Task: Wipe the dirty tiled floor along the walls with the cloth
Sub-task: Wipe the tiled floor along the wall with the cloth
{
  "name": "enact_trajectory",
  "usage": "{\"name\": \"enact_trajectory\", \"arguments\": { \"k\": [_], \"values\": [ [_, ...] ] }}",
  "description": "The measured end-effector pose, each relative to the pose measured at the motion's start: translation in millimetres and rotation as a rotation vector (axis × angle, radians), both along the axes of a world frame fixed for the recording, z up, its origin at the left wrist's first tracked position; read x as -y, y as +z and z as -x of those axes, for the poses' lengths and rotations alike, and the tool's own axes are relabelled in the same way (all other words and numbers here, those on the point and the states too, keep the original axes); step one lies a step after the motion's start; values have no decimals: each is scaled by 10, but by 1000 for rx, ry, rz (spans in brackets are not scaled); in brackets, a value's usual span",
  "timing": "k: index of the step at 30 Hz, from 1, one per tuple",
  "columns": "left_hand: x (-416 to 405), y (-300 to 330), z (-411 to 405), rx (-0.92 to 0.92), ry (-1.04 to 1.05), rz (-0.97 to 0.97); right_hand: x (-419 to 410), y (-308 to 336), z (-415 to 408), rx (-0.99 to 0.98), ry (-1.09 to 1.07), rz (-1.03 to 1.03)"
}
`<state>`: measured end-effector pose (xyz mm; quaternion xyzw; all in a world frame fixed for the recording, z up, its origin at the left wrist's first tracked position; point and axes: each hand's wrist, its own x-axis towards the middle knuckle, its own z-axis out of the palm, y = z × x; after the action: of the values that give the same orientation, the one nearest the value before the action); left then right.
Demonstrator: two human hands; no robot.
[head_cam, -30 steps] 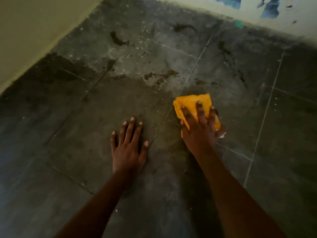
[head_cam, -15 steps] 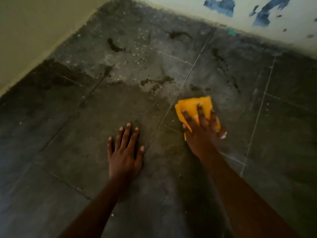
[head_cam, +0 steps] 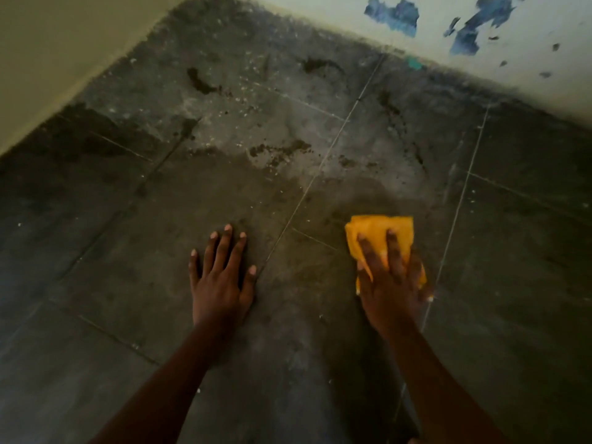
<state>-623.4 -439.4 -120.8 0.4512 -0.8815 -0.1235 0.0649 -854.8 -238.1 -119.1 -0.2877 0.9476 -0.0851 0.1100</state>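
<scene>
Right hand [head_cam: 392, 283] flat on yellow cloth [head_cam: 378, 232], left hand [head_cam: 221, 280] braced on floor [head_cam: 128, 283].
Both hands' fingers straight: right presses cloth to tile near grout line, left holds nothing. Dirt patches [head_cam: 278, 150] beyond, toward wall corner [head_cam: 80, 43].

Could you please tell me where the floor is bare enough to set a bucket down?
Bare tile lies left of the left hand and right of the right hand with its cloth. The strip between the hands is narrow. Toward the walls, dirt clumps crowd the floor.
</scene>
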Motion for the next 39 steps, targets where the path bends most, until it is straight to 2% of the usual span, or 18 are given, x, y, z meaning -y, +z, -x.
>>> {"name": "enact_trajectory", "arguments": {
  "k": [4, 9, 12, 15, 18, 20, 21, 24, 27, 28, 30, 33, 36, 39],
  "values": [
    [-13, 19, 20, -12, -4, 9, -430, 19, 176, 6, -128, 4],
    [-20, -48, 12, 5, -18, 20, 312, -11, 545, 53, -324, 37],
    [-18, -19, 7, -7, -16, 13, 411, -1, 83, 50, -116, 30],
    [33, 60, -4, -94, -7, -21, -19, 75, -286, -42, 85, -22],
    [289, 104, -100, -190, 22, -35, 97, 84, -46, 35, -93, 7],
    [454, 60, -192, -137, 49, 8, 567, 6, 134, 50, -229, 63],
    [499, 20, -217, -94, 67, 29, 857, -18, 185, 61, -231, 75],
    [473, -56, -208, -23, 81, 32, 1319, -36, 108, 29, -61, 67],
    [479, 7, -183, -30, 84, 18, 1031, -60, -162, -64, 202, 30],
    [466, 23, -192, -28, 84, 11, 854, -53, -226, -66, 230, 18],
    [514, 60, -182, -28, 83, 18, 875, -12, -134, -51, 161, 35],
    [562, 48, -162, -11, 72, 35, 1671, 8, 96, -26, 32, 39],
    [582, 14, -169, 9, 83, 37, 2360, 3, 103, -52, 74, 58],
    [587, 25, -197, 46, 84, 25, 2201, 45, 50, -135, 201, 25]
  ]
}}
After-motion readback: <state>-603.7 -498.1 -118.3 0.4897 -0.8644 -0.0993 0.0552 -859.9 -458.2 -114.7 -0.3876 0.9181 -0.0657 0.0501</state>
